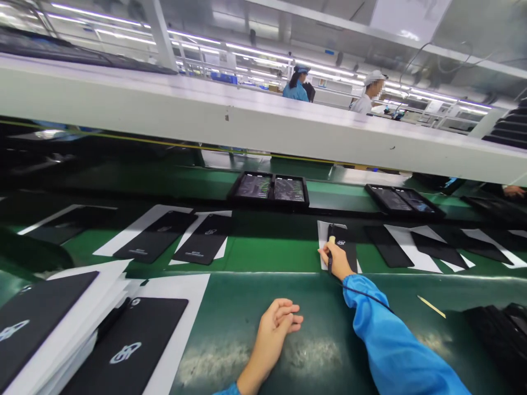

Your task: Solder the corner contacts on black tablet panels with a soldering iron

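Note:
My right hand [336, 262] is closed around a black pen-shaped tool [331, 239] with a cream-coloured band and a black cord that runs back along my sleeve. The tool is over a black tablet back cover [349, 247] with a pale logo, lying on a white sheet [322, 233] on the green belt; whether the tip touches it, I cannot tell. My left hand [280, 321] hovers over the green work surface nearer to me, fingers loosely bent and apart, holding nothing. To its left, another black cover [144, 343] lies on white sheets.
More black covers [206, 237] on white sheets line the belt [267, 252]. Behind stand black trays [269, 189] with screen-like panels. A yellow stick [431, 306] and dark stacked items [494, 334] lie at right. A white beam [206, 118] crosses above; people [296, 85] work beyond.

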A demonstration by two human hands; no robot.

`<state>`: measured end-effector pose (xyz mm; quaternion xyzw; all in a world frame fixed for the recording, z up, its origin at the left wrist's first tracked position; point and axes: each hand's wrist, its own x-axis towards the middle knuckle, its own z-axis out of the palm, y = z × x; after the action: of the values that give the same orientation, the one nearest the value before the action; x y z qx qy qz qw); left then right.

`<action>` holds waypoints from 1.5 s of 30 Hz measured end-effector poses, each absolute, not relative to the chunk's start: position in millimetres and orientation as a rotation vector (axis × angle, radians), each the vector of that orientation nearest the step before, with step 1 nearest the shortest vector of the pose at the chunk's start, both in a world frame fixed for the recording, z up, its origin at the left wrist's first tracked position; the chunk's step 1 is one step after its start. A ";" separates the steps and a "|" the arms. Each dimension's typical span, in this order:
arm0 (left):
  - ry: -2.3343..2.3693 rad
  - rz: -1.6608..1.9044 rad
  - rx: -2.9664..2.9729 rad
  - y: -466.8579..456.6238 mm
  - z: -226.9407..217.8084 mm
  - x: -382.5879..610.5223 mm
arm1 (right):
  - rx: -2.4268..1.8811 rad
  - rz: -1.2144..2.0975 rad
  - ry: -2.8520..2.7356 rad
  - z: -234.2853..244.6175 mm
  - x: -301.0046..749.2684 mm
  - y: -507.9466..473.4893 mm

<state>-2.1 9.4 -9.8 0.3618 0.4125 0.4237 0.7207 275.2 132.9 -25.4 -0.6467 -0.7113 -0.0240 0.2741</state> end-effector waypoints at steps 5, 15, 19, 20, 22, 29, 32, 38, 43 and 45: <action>0.905 0.968 0.805 7.9 -18.3 2.4 | -1.921 -0.163 -1.780 -17.5 298.7 96.9; 0.913 0.977 0.825 8.8 -19.6 2.6 | -2.148 -0.067 -1.656 -21.8 289.6 95.4; 0.905 0.983 0.808 9.2 -23.8 3.7 | -2.061 -0.021 -1.728 -17.8 280.4 108.0; 0.903 0.984 0.803 9.1 -23.7 3.9 | -2.043 -0.013 -1.738 -17.0 279.8 108.9; 0.899 0.980 0.804 8.9 -21.4 3.8 | -2.020 0.004 -1.745 -15.7 281.9 108.3; 0.909 0.935 0.832 9.6 -9.0 0.9 | -2.019 0.040 -1.708 -9.6 303.4 98.9; 0.905 0.925 0.839 9.5 -8.2 0.6 | -2.054 0.013 -1.697 -9.3 300.7 96.4; 0.926 0.926 0.841 9.0 -11.2 0.7 | -2.098 -0.025 -1.734 -12.1 283.0 98.7; 0.920 0.933 0.847 9.8 -10.1 -0.1 | -2.109 -0.014 -1.705 -7.7 286.9 100.6; 0.918 0.935 0.843 9.5 -7.3 -0.6 | -2.104 -0.008 -1.671 -2.8 294.6 98.3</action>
<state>-0.6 9.5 -7.3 0.3801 0.4138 0.4217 0.7117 294.6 98.3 -2.8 -0.7630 -0.6059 -0.0027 0.2253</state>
